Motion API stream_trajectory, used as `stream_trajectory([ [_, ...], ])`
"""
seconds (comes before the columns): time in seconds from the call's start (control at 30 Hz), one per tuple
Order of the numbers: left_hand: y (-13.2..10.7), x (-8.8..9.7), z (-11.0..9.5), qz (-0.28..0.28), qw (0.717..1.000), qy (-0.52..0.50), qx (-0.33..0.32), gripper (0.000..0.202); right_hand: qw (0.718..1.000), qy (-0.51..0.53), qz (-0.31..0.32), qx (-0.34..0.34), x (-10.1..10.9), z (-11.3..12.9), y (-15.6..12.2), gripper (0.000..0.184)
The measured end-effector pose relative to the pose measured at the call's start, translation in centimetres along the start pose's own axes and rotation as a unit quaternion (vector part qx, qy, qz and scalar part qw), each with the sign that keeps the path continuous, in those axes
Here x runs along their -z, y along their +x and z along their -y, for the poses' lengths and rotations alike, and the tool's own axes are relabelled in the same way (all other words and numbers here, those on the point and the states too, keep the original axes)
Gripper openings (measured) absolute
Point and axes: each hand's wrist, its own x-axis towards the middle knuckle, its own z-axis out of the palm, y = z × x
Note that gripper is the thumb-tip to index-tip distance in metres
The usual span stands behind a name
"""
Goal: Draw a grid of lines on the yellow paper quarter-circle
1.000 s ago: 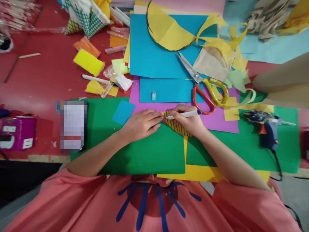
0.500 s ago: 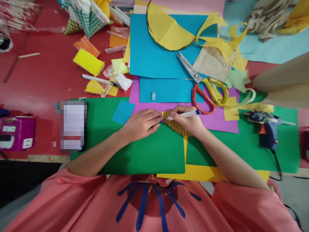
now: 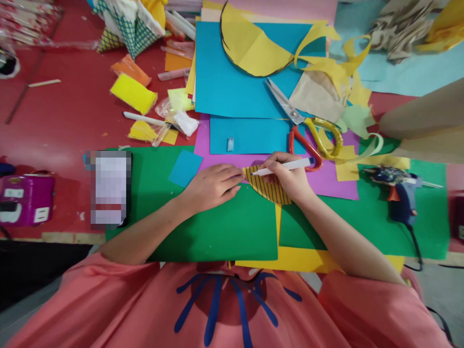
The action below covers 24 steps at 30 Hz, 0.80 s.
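A small yellow paper piece with dark drawn stripes lies where the green sheet meets the purple sheet. My left hand rests on the green sheet, its curled fingertips pressing the left edge of the striped piece. My right hand grips a white pen with a blue end, its tip touching the top of the striped piece.
Scissors with red and yellow handles lie just beyond my right hand on blue paper. A blue glue gun sits at the right. A blurred phone and a pink box are at the left. Paper scraps cover the red table.
My right hand shifted slightly right and up with the pen, uncovering more of the striped piece. My left hand stayed put.
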Motion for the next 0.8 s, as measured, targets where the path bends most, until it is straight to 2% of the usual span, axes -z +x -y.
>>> stream_trajectory([
  [0.1, 0.0, 0.0, 0.0, 0.031, 0.999, 0.014, -0.009, 0.033, 0.998, 0.056, -0.027, -0.006, 0.3, -0.5, 0.1, 0.021],
  [0.23, -0.1, -0.1, -0.1, 0.090, 0.994, 0.054, -0.024, 0.048, 0.994, 0.084, -0.063, 0.030, 0.7, -0.6, -0.1, 0.030],
  [0.33, -0.1, 0.0, 0.0, 0.097, 0.993, 0.068, -0.022, 0.046, 0.990, 0.078, -0.098, 0.065, 1.0, -0.3, -0.2, 0.036],
  [0.43, -0.1, 0.2, 0.4, 0.086, 0.994, 0.069, -0.016, 0.041, 0.988, 0.064, -0.106, 0.091, 1.1, -0.2, -0.4, 0.034],
  [0.5, -0.1, 0.4, 0.7, 0.078, 0.995, 0.066, -0.009, 0.040, 0.990, 0.035, -0.093, 0.100, 1.1, -0.4, -0.5, 0.030],
  [0.67, -0.1, 0.8, 1.1, 0.074, 0.994, 0.081, 0.023, 0.039, 0.993, -0.065, -0.015, 0.099, 0.7, -1.0, -1.1, 0.029],
  [0.8, -0.1, 0.8, 1.1, 0.074, 0.993, 0.082, 0.048, 0.040, 0.991, -0.084, 0.045, 0.098, 0.4, -1.0, -1.6, 0.029],
])
